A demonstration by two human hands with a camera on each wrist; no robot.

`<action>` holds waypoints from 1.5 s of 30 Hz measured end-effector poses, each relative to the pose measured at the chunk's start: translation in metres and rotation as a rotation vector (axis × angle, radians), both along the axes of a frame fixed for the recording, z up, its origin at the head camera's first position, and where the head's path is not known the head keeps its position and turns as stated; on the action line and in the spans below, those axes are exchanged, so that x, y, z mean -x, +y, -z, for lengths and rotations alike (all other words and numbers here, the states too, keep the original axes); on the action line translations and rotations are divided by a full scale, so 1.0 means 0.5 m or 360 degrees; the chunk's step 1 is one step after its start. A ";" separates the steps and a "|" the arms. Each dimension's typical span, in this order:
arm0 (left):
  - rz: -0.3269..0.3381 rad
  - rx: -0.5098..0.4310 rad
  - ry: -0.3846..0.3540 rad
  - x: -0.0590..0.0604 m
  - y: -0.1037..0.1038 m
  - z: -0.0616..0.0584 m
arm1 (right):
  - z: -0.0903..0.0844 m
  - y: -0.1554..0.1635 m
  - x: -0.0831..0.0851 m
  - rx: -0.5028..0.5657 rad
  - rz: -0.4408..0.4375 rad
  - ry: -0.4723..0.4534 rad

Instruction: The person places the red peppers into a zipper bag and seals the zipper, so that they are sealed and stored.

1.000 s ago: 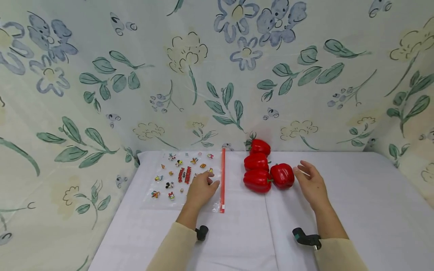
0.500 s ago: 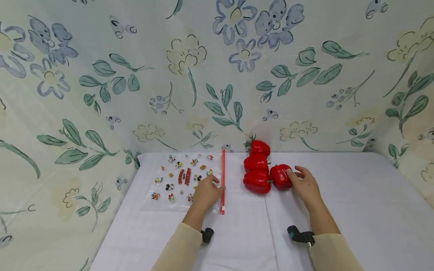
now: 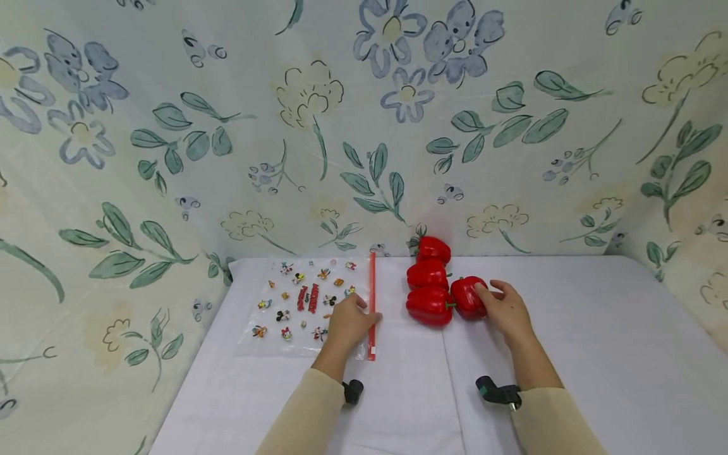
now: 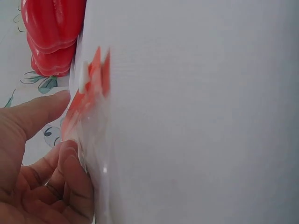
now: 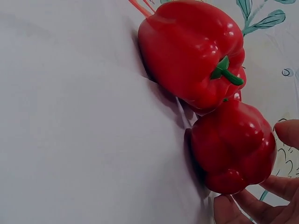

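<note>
Red peppers on one side, a sticker bag on the other.
Right hand (image 3: 503,308) curls round the pepper (image 3: 467,296) nearest it, which touches the row of three peppers (image 3: 428,278). Left of that row, the left hand (image 3: 348,321) pinches the bag (image 3: 307,303) at its red zip (image 3: 372,303), flat on the table (image 3: 569,354).

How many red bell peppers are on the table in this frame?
4. Three sit in a row running back to the wall: back pepper, middle pepper, front pepper. The fourth pepper lies beside the front one, under the right hand. None appear hidden.
</note>
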State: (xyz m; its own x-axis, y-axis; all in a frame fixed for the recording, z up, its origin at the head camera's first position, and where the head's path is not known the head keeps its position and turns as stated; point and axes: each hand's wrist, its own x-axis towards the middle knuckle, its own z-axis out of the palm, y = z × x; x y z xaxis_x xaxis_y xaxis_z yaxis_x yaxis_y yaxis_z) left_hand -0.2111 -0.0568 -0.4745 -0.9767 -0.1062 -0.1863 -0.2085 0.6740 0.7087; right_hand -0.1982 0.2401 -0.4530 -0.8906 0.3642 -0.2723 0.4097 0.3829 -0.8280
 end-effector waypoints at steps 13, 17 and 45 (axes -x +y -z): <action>-0.0012 0.0014 -0.0048 0.001 -0.005 -0.004 | 0.004 -0.006 0.002 0.0031 -0.0006 -0.0019; 0.0046 0.0029 0.0043 0.001 -0.011 -0.005 | 0.004 -0.005 0.000 0.0023 -0.0012 -0.0031; 0.0017 0.0144 0.0441 -0.003 -0.038 -0.029 | 0.005 0.010 -0.010 -0.0041 0.0067 0.0009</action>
State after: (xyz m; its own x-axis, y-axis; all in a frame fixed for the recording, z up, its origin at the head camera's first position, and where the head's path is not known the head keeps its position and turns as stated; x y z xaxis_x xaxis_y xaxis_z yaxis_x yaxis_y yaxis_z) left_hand -0.2097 -0.0760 -0.4601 -0.9903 -0.0994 0.0974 -0.0077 0.7380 0.6748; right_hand -0.1934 0.2452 -0.4556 -0.8759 0.4083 -0.2572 0.4212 0.3867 -0.8204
